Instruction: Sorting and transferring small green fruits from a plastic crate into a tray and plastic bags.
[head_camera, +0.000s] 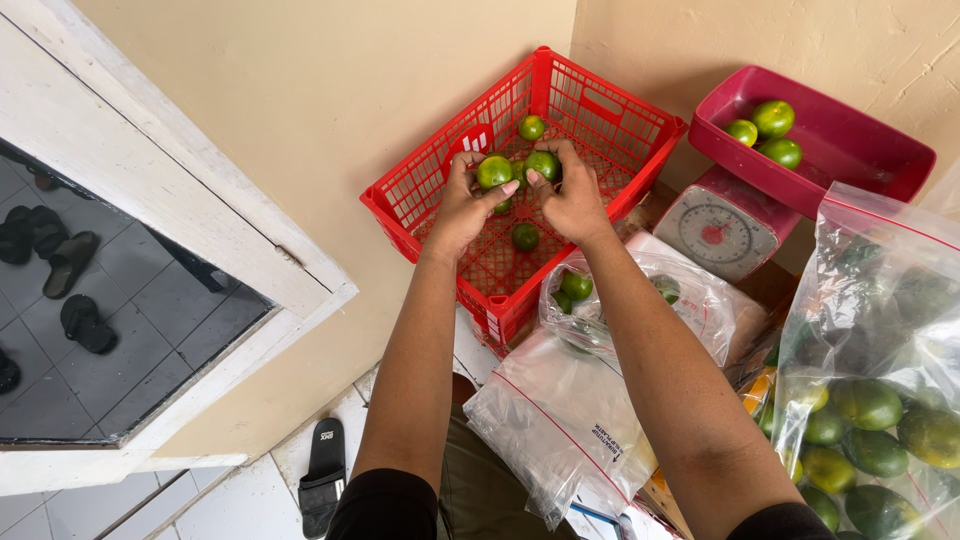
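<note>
Tiled floor corner, beige walls on two sides. White frame left of the hands, dark tiles beyond it with several sandals. One black sandal on the floor near the left elbow.

Both hands are over the red crate, which sits tilted in the corner. Left hand is closed around one green lime. Right hand is closed around a second lime. The two fruits sit side by side, almost touching, thumbs meeting between them.

Loose limes in crate: three clearly seen, one beyond the hands, one just below them, one partly hidden under the left fingers. Could be more behind the hands, can't tell.

Right of the hands: one dial scale with a red tray holding three limes.

Below the right wrist: one clear bag with at least two limes. One empty flat bag under the forearms. Far right: one big bag packed with green fruit, roughly a dozen, exact count unclear.
</note>
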